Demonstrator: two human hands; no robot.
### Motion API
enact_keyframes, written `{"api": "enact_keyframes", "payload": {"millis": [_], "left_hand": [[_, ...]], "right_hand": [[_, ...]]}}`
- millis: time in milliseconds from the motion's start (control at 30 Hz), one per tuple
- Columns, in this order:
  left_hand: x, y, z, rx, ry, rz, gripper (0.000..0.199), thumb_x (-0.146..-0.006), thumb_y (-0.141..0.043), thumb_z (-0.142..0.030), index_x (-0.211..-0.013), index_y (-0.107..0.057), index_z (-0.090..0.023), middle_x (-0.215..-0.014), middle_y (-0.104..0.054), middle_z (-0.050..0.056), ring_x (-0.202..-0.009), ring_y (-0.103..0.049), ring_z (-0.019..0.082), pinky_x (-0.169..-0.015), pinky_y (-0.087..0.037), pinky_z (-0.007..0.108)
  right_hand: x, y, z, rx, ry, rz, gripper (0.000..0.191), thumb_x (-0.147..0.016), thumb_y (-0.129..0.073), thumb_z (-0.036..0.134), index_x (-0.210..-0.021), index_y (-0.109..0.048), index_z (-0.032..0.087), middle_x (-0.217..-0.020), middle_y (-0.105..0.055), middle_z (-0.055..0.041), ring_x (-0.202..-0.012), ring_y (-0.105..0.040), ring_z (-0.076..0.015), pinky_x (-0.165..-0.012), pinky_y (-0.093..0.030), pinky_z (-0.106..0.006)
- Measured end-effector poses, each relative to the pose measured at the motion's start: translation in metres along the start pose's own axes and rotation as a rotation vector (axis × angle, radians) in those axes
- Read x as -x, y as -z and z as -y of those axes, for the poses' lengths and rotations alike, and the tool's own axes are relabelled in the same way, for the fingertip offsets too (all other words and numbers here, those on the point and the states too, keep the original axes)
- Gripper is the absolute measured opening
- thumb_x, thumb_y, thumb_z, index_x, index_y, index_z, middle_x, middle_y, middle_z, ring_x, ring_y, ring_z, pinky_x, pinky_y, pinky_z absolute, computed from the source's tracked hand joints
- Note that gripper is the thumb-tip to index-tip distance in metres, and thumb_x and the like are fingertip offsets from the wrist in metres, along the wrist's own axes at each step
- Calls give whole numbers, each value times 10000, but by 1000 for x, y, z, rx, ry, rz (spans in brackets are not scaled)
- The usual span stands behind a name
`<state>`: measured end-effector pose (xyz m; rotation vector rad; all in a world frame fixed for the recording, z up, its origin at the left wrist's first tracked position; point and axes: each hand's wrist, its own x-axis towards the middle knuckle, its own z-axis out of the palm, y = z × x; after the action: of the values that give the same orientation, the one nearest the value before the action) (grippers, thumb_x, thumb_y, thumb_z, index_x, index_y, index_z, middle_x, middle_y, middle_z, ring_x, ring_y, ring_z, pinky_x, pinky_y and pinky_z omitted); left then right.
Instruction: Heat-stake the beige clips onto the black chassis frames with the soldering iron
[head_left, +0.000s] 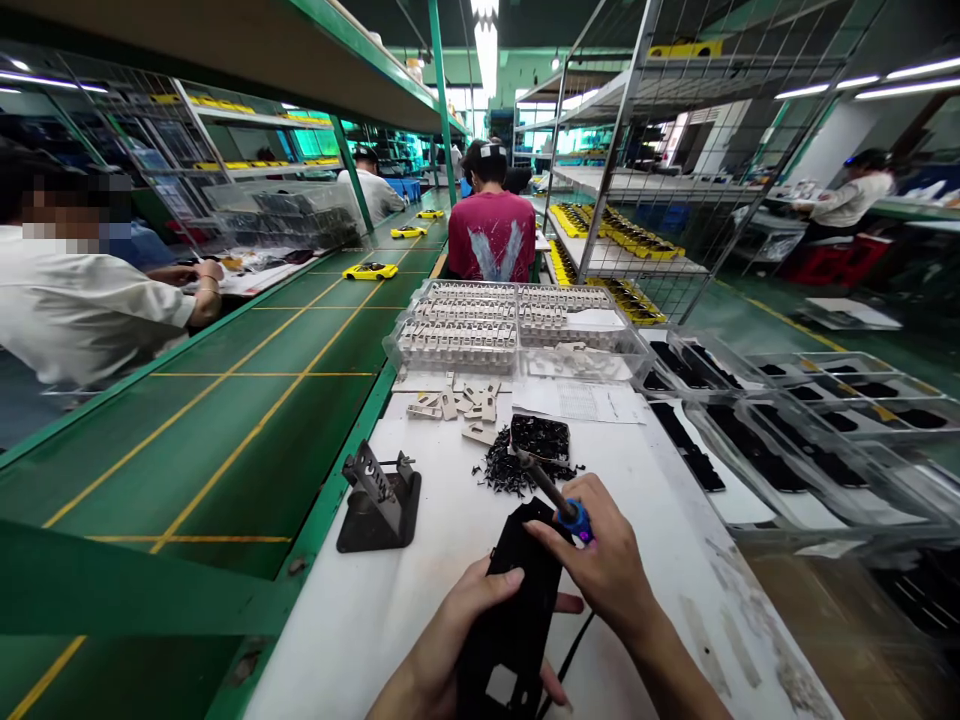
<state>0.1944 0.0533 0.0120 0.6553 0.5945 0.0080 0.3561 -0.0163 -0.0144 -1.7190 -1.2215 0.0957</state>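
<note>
My left hand (469,610) is closed around a flat black plastic part (517,610), its thumb on the top face. The part has a pale, roughly square opening near its lower end. In my right hand (604,550) is a soldering iron (551,487) with a blue grip, its tip pointing up and left over a pile of small black pieces (504,465). My right fingertips also reach the upper end of the black part. A small black box (540,438) stands beside the pile. To the left on the white table sits a metal iron stand (381,500).
Pale plastic pieces (457,400), a paper sheet (577,400) and clear trays of pale parts (457,320) lie beyond. A green conveyor (247,400) with yellow toy cars (370,271) runs at left. Trays of black parts (757,450) are at right. People (491,225) sit nearby.
</note>
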Motion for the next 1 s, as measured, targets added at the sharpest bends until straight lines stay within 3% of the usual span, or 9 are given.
{"api": "enact_keyframes", "payload": {"millis": [167,333,400,467,533,600,733,800,1000], "left_hand": [[-5,9,4,224,-48,145,595,-867,-393,-391,-1389,-328,-113,-1340,-532,248,-1173,-596,367,-646,-614,445],[-4,18,0,131,-39,207,560,-878,-454,-380,-1387,-378,-161,-1454,-440,194,-1277,-527,345,-786,-607,425],[0,25,-9,-100,-26,136,623,-857,-521,-401,-1408,-365,-154,-1391,-508,207,-1224,-576,318,-937,-550,472],[9,29,-21,-455,-57,-36,732,-826,-577,-466,-1456,-323,-193,-1385,-525,182,-1236,-569,281,-1106,-426,500],[21,27,-33,-871,-106,-272,778,-808,-548,-579,-1480,-293,-282,-1482,-433,118,-1354,-454,265,-1202,-297,508],[30,17,-42,-1170,-126,-379,757,-796,-492,-651,-1468,-292,-365,-1583,-249,17,-1472,-256,257,-1259,-150,506],[26,-14,-35,-1454,-211,-464,1007,-663,-669,-644,-1497,-221,-299,-1611,-124,24,-1502,-137,306,-1256,-167,526],[16,-24,-24,-1538,-207,-468,979,-694,-686,-534,-1502,-205,-259,-1607,-132,25,-1503,-135,308,-1256,-167,540],[-2,-17,-3,-1670,-268,-514,679,-859,-345,-225,-1514,-167,-244,-1597,-185,6,-1484,-234,220,-1232,-305,472]], "right_hand": [[-12,10,11,-388,-547,222,463,-715,-690,567,-874,-538,160,-719,-501,23,-627,-467,-63,-564,-399,-184],[-18,14,19,-632,-760,419,459,-696,-709,530,-773,-467,148,-527,-368,78,-441,-361,-21,-426,-220,-149],[-18,14,20,-640,-793,429,464,-672,-730,505,-750,-433,157,-511,-317,95,-405,-308,-11,-399,-187,-148],[-18,14,20,-632,-809,418,461,-672,-724,495,-733,-408,165,-503,-294,102,-382,-278,-6,-384,-171,-151],[-19,15,21,-599,-809,387,445,-693,-704,482,-720,-388,170,-494,-286,103,-372,-285,-10,-381,-185,-154],[-21,15,23,-540,-796,358,427,-716,-685,468,-711,-375,174,-492,-282,101,-374,-295,-14,-378,-210,-156],[-25,13,29,-466,-734,326,392,-763,-644,460,-708,-382,173,-477,-331,88,-375,-331,-25,-376,-249,-160],[-27,11,33,-453,-716,289,374,-778,-629,462,-711,-403,171,-461,-357,81,-367,-353,-34,-374,-260,-162],[-27,6,37,-439,-700,274,336,-802,-600,454,-720,-445,167,-454,-400,68,-356,-377,-42,-373,-285,-163]]}}
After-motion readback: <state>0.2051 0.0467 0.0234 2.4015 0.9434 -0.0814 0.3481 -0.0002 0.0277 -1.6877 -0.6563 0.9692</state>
